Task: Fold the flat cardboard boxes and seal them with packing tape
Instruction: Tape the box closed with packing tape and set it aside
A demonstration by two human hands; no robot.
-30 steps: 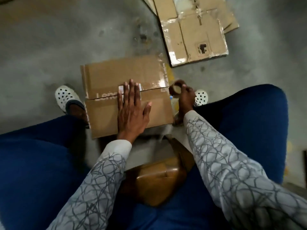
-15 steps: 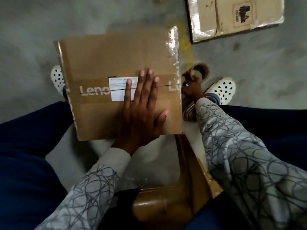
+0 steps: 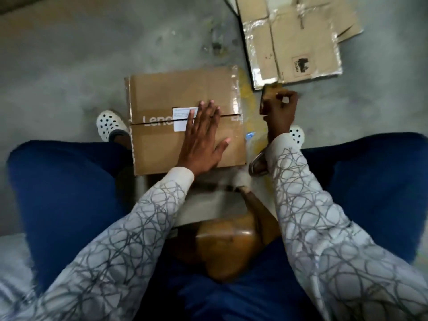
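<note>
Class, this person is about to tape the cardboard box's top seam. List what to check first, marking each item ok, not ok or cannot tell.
1. Flaps of the cardboard box closed, meeting at the seam: ok.
2. Flaps held down by the left hand, lying flat: ok.
3. Grip of the right hand on the tape roll: ok.
4. Tape end peeled free: cannot tell.
5. Roll brought to the seam: not ok; it is held apart, off the box's right side.
</note>
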